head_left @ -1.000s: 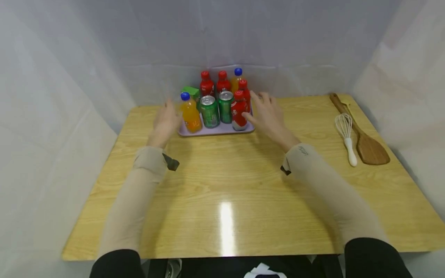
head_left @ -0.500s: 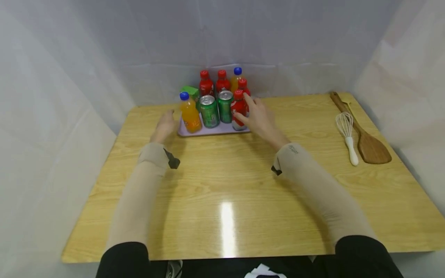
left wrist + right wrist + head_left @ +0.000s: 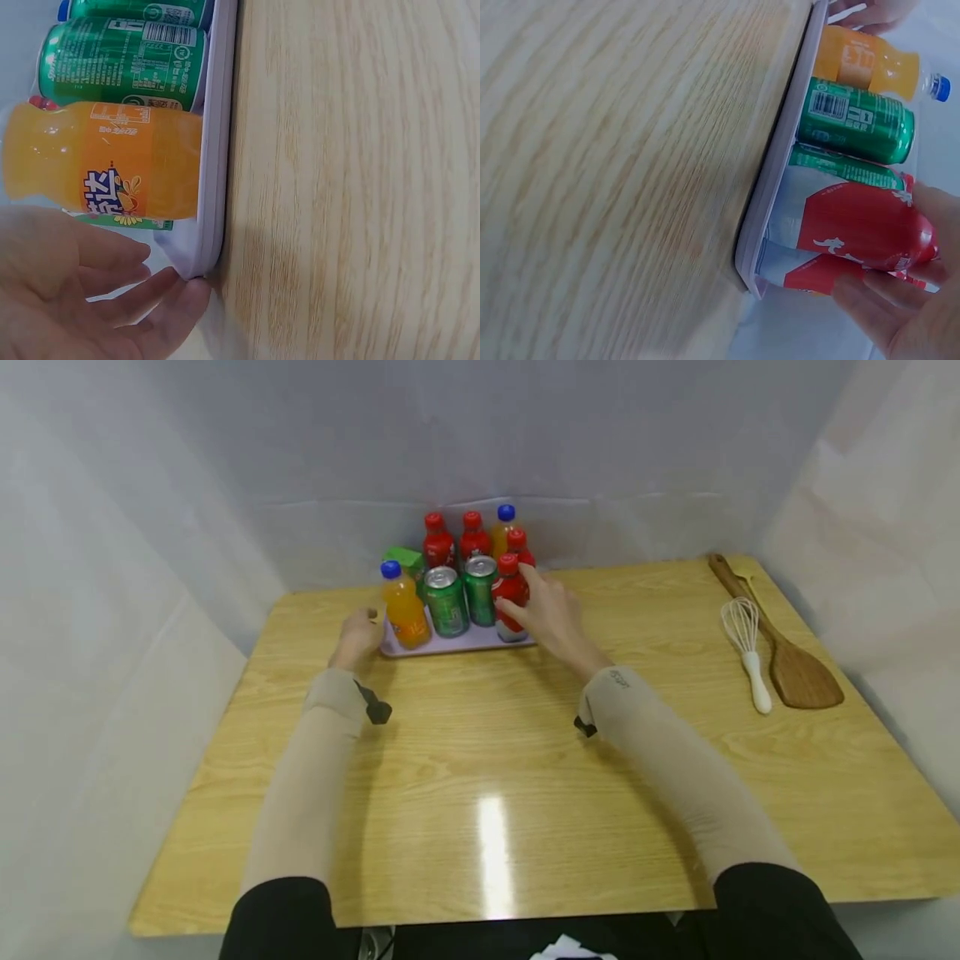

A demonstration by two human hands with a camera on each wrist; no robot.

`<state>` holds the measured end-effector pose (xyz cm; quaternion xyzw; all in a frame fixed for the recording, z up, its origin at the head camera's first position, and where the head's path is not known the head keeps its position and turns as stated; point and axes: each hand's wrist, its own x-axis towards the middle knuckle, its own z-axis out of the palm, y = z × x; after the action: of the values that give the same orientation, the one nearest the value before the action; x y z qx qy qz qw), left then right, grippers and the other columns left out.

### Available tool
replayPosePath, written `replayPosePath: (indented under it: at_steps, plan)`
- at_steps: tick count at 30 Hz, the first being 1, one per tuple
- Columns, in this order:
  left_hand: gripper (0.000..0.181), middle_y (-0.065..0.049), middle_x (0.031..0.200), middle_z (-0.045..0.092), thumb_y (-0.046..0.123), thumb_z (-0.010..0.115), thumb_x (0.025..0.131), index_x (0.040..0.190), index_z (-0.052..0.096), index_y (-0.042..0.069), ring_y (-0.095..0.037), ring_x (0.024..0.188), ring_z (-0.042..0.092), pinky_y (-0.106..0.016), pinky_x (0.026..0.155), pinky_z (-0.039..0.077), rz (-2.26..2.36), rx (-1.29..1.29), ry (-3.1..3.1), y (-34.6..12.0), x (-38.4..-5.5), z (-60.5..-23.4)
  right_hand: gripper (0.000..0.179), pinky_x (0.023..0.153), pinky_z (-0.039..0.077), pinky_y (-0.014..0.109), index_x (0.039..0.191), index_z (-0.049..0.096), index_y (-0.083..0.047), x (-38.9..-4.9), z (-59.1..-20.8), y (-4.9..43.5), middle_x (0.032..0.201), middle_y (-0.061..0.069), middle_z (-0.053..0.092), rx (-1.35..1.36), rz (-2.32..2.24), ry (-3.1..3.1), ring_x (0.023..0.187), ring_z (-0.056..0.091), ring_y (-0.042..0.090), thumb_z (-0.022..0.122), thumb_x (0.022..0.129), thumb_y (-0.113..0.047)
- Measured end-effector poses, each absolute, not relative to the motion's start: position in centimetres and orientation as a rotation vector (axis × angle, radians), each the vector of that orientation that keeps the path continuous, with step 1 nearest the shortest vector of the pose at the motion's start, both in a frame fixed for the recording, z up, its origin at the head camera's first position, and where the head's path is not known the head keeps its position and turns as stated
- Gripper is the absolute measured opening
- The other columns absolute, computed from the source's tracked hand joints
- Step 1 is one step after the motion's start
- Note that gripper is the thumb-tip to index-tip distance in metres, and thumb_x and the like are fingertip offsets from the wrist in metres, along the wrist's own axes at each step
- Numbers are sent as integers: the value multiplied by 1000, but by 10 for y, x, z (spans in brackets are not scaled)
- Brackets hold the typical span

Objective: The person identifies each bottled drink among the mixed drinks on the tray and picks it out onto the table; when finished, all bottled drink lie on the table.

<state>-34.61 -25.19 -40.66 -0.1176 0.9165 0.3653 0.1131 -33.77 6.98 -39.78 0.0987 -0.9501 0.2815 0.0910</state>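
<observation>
On a pale purple tray [image 3: 450,646] at the back of the table stand several drinks. An orange drink bottle with a blue cap [image 3: 405,614] is at its front left. Beside it are two green cans [image 3: 446,602]. My right hand [image 3: 552,620] grips a red-labelled bottle [image 3: 862,221] at the front right, thumb on one side and fingers on the other. A second red bottle [image 3: 810,271] lies just behind those fingers. My left hand [image 3: 357,637] touches the tray's left front corner with its fingertips, apart from the orange bottle [image 3: 142,161].
More red-capped bottles [image 3: 438,543], another blue-capped orange bottle [image 3: 504,531] and a green box [image 3: 405,558] fill the tray's back, near the draped sheet. At the table's right lie a white-handled whisk [image 3: 746,639] and a wooden spatula [image 3: 802,677].
My right hand has moved left from beside the tray onto the front red bottle. The left hand has come down to the tray's corner, its fingers more curled.
</observation>
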Motion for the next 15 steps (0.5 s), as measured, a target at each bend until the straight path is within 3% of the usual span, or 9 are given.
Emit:
replayPosePath:
  at_steps: [5,15]
  plan:
    - [56,-30,160,43,10,41,104,157,38,-8,-34,122,59,-35,95,63,1174,-420,2628,-256,-346,-411,71,90,63,39,152,51,-15,-338,-400,64,132,13,72,292,906,-2754,104,69,27,76,95,-47]
    - [54,-29,146,57,1,52,93,146,55,-6,-20,89,62,-19,65,60,1191,-482,2663,-266,-351,-418,66,97,62,40,148,52,-13,-337,-407,54,132,13,70,264,965,-2685,113,69,29,79,94,-39]
